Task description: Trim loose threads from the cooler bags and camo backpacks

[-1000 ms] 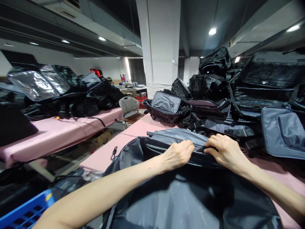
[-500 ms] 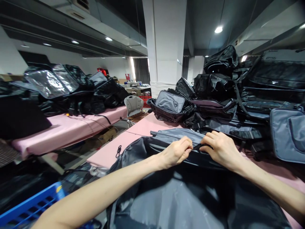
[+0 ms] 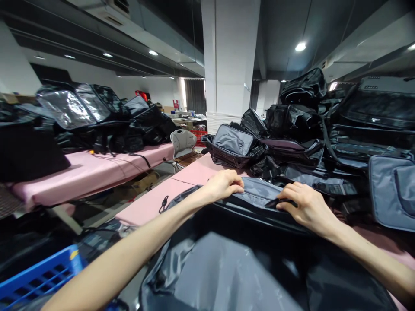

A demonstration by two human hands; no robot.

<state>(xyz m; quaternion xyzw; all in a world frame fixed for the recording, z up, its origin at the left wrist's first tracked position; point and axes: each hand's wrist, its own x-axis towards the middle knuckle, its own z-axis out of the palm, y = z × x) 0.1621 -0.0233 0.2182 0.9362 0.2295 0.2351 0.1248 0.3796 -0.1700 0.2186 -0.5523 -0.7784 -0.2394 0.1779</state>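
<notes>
A large open black bag with a grey lining lies before me, its mouth facing up. My left hand is closed on the bag's far edge, fingers pinching the fabric left of centre. Farther right along that edge, my right hand is closed around a small black pointed tool; its tip points left, close to the grey fabric strip. My fingers hide most of the tool, so its exact kind does not show.
The bag rests on a pink-covered table. Black and grey bags are heaped behind and to the right. A second pink table at left carries more bags. A blue plastic basket is at lower left; a grey chair stands between the tables.
My left hand has moved left along the bag's edge, away from my right hand. My right hand stays near the same spot, with more of the black tool showing. The view has turned slightly left.
</notes>
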